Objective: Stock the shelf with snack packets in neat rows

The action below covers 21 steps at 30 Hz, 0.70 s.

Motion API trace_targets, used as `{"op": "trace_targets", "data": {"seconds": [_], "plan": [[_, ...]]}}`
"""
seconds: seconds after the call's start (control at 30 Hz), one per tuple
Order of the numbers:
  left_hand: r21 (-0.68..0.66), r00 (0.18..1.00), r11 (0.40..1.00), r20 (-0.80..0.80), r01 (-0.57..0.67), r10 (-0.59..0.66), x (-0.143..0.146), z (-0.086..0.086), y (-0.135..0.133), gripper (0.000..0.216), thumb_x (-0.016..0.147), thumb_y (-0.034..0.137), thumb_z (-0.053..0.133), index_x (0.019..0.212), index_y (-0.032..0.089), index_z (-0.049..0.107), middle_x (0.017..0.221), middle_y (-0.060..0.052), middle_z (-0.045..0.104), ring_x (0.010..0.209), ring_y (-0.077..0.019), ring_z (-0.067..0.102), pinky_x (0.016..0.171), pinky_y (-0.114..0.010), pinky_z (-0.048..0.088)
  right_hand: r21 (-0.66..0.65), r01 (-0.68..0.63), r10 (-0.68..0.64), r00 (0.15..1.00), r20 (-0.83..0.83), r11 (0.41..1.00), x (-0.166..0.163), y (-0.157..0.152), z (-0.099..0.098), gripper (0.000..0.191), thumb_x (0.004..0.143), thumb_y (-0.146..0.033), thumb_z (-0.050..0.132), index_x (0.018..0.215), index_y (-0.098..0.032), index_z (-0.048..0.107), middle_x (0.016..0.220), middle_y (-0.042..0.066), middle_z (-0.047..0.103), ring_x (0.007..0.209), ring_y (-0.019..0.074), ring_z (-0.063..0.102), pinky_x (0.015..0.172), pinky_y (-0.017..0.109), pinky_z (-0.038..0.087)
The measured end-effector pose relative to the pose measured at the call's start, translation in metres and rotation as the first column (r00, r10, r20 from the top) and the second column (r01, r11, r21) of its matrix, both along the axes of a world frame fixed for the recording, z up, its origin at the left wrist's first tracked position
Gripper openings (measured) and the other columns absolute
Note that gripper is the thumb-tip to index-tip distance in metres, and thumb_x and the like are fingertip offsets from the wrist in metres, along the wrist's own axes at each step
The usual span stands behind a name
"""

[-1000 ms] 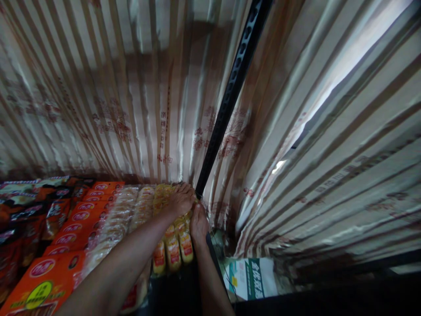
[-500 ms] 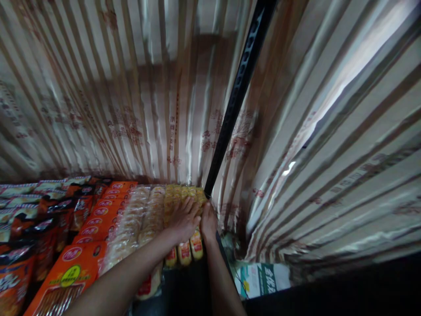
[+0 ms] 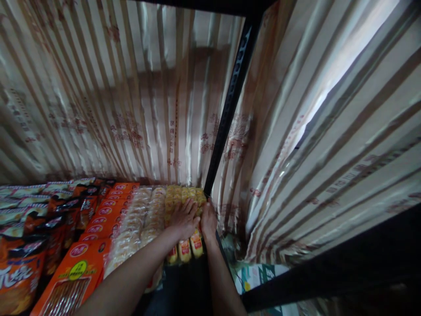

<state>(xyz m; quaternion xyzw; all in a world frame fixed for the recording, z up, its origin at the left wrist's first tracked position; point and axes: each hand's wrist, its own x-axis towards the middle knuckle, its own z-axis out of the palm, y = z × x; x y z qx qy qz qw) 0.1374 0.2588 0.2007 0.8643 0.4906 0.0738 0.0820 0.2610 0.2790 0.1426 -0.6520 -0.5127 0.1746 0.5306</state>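
Rows of yellow packaged snack rolls (image 3: 184,252) with red labels lie at the right end of the shelf. Across their tops my left hand (image 3: 185,220) rests flat, fingers stretched forward. My right hand (image 3: 208,219) lies along the outer right side of the last row, against the packs by the shelf post, its fingers extended. Neither hand is wrapped round a pack. Left of the yellow rows are clear-wrapped pale pastries (image 3: 133,219), partly covered by my left forearm.
Orange snack packs (image 3: 70,274) and dark orange bags (image 3: 20,272) line the left. A black slotted post (image 3: 226,114) rises at the shelf corner. Striped sheeting (image 3: 148,109) hangs behind. A green-and-white package (image 3: 255,276) lies below on the right, beyond a black shelf bar (image 3: 329,267).
My view has shifted slightly, and more of the black frame shows at the top and lower right. Both hands stay at nearly the same place on the yellow packs.
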Motion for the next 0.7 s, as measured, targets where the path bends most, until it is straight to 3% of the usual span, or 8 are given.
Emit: {"op": "trace_targets", "data": {"seconds": [0.17,0.37,0.53,0.7], "plan": [[-0.008,1.000,1.000,-0.008,-0.018,0.018,0.001,0.003,-0.002,0.055,0.093,0.038,0.019,0.142,0.013,0.028,0.151,-0.009,0.020,0.140,-0.0231,0.009,0.113,-0.049,0.013,-0.013,0.021,-0.019,0.988,0.156,1.000,-0.004,-0.010,0.011,0.066,0.093,-0.047,0.012,0.127,-0.004,0.049,0.127,0.023,0.053,0.123,0.0268,0.046,0.098,0.042,0.037],[0.010,1.000,1.000,0.003,-0.020,0.020,0.002,0.000,0.000,0.054,0.094,0.039,0.017,0.141,0.016,0.030,0.150,-0.008,0.025,0.140,-0.0231,0.014,0.112,-0.048,0.015,-0.034,0.023,-0.017,0.986,0.167,0.999,-0.005,-0.011,0.016,0.068,0.091,-0.048,0.012,0.129,-0.002,0.045,0.129,0.024,0.051,0.124,0.0270,0.045,0.097,0.042,0.038],[0.023,1.000,1.000,0.012,-0.020,0.019,0.002,-0.002,0.000,0.054,0.094,0.037,0.017,0.140,0.014,0.032,0.148,-0.010,0.029,0.139,-0.0240,0.015,0.112,-0.049,0.015,0.037,0.037,-0.042,0.988,0.146,0.999,-0.011,-0.025,0.010,0.065,0.091,-0.044,0.017,0.134,-0.001,0.038,0.135,0.022,0.045,0.128,0.0254,0.039,0.104,0.042,0.032],[0.026,0.999,1.000,0.037,-0.017,0.016,0.001,-0.003,0.000,0.054,0.094,0.040,0.019,0.140,0.016,0.033,0.149,-0.009,0.028,0.139,-0.0238,0.016,0.111,-0.050,0.014,0.097,0.038,-0.064,0.960,0.271,0.995,-0.014,-0.052,-0.001,0.057,0.086,-0.032,0.029,0.133,-0.001,0.038,0.134,0.022,0.045,0.126,0.0277,0.041,0.104,0.047,0.032]]}}
